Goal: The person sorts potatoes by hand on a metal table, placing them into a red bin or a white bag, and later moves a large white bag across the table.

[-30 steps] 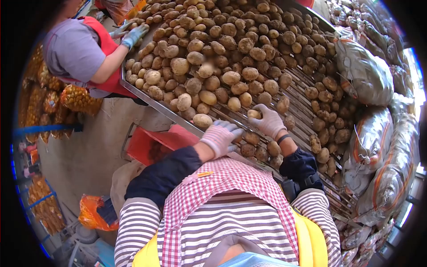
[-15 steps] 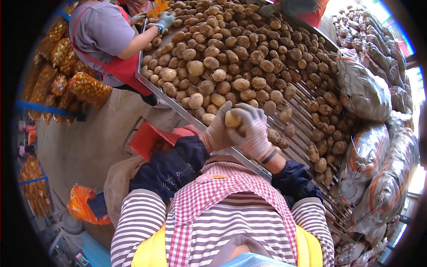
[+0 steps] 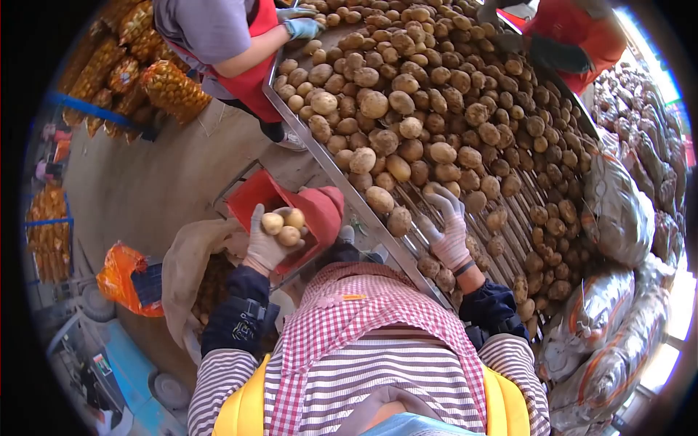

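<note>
My gloved left hand (image 3: 263, 245) is cupped around three small pale potatoes (image 3: 289, 235). It is at the edge of a red chute-like container (image 3: 320, 211), left of the sorting table. Over the slatted table top (image 3: 422, 211), my gloved right hand (image 3: 452, 236) is open, thumb and fingers apart, with nothing in it. Brown potatoes (image 3: 399, 221) lie just beyond and beside those fingers. A large heap of potatoes (image 3: 443, 152) covers the far part of the table.
An open sack (image 3: 178, 269) with potatoes inside stands left of my left arm. Full sacks (image 3: 618, 211) line the right side. One co-worker (image 3: 218, 43) stands at the table's far left, another (image 3: 574, 40) at the far right. The table has a metal rim (image 3: 349, 178).
Both hands were together around a potato over the table edge. They have separated: the left moved to the red container with three potatoes, the right moved slightly right and opened.
</note>
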Tool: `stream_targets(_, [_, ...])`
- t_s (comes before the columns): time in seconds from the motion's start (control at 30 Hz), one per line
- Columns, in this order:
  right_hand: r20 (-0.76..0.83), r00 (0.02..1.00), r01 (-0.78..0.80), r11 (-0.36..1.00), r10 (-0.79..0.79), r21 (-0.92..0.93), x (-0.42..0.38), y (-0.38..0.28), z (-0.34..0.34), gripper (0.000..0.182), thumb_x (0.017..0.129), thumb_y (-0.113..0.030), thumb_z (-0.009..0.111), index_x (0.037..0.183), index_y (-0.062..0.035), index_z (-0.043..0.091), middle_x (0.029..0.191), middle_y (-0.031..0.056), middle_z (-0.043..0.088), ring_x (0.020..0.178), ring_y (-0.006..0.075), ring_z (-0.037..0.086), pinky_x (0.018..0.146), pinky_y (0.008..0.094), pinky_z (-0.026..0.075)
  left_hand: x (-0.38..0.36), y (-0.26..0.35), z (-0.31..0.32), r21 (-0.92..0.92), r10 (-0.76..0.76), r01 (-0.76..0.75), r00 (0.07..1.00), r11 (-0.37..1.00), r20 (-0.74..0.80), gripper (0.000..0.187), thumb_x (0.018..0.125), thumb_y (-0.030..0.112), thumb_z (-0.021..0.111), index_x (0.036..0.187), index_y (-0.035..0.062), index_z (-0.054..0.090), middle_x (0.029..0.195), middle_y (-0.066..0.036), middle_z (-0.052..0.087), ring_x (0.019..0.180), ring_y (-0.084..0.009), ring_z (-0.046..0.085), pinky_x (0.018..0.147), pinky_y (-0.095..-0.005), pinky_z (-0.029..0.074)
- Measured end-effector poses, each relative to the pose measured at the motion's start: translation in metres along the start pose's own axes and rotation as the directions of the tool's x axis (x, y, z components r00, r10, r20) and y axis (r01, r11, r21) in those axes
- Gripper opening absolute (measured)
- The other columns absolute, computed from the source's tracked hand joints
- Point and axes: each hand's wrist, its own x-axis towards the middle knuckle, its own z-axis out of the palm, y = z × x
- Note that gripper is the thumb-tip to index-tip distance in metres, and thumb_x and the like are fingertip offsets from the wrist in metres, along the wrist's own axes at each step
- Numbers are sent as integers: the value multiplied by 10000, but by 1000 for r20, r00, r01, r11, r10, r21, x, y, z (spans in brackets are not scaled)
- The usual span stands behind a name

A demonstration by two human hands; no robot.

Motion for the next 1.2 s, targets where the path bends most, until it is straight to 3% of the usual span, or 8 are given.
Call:
stream_targets(0.07, [9, 1000, 4, 998, -4, -69, 2, 9, 2, 519, 820, -317, 783, 1298, -153, 665, 1426, 167, 568, 1299, 405, 499, 1110, 503, 408, 16, 16, -48, 44, 16, -11, 994, 999, -112, 720, 932, 771, 493, 1293, 165, 635, 1248, -172, 660, 1076, -405, 659, 878, -618, 545])
stream_targets(0.13, [24, 1000, -3, 975, 9, -223, 4, 17, -2, 586, 797, -335, 817, 1350, -232, 651, 1499, 150, 517, 1358, 418, 452, 1129, 545, 370, 43, 16, -59, 682, 356, 84, 802, 727, -479, 776, 927, 661, 634, 1486, 137, 509, 1514, -212, 466, 1372, -401, 476, 1123, -550, 424])
stream_targets(0.2, [23, 999, 33, 922, -26, -387, 11, 23, -9, 631, 780, -335, 836, 1377, -269, 641, 1539, 145, 474, 1390, 425, 416, 1144, 572, 334, 52, 10, -44, 979, 690, 201, 703, 36, -170, 845, 907, 532, 743, 1555, 90, 428, 1599, -265, 348, 1461, -422, 387, 1216, -431, 344])
stream_targets(0.4, [168, 976, -12, 808, 137, -589, 42, 50, -1, 768, 745, -414, 872, 1456, -393, 582, 1697, 152, 242, 1544, 440, 191, 1241, 627, 100, 89, -20, 130, 689, 433, -257, 617, -678, 657, 1061, 712, 501, 880, 1571, 97, 405, 1618, -250, 340, 1503, -444, 312, 1244, -587, 213])
stream_targets(0.57, [284, 951, 278, 728, -119, -626, 70, 85, 17, 619, 737, -507, 830, 1326, -491, 639, 1613, 64, 415, 1510, 417, 300, 1156, 736, 202, 171, -18, 174, 658, 218, -421, 715, -625, 664, 1091, 706, 475, 889, 1590, 87, 380, 1624, -269, 313, 1516, -409, 316, 1238, -594, 233])
stream_targets(0.83, [88, 828, 488, 636, -553, -598, 150, 110, 42, 231, 840, -522, 669, 1055, -600, 700, 1464, -93, 561, 1421, 331, 360, 1194, 639, 202, 281, 10, 253, 391, 311, -465, 242, -794, 919, 581, 922, 202, 736, 1477, 254, 568, 1545, -209, 455, 1384, -422, 476, 1152, -665, 304])
stream_targets(1.1, [49, 743, 584, 611, -667, -535, 267, 99, 78, 232, 788, -464, 709, 1017, -493, 686, 1404, -34, 593, 1354, 239, 472, 1167, 625, 300, 365, 91, 301, 327, 261, -212, 285, -921, 922, 554, 966, 309, 692, 1502, 294, 551, 1415, -80, 632, 1347, -299, 563, 1168, -544, 350])
stream_targets(1.2, [90, 860, 496, 783, -502, -376, 310, 83, 82, 307, 814, -449, 735, 1118, -471, 690, 1410, 21, 578, 1344, 299, 505, 1188, 618, 268, 384, 121, 328, 637, 436, -390, 490, -666, 755, 501, 1012, 376, 661, 1486, 244, 568, 1332, -158, 683, 1230, -345, 645, 1078, -429, 475])
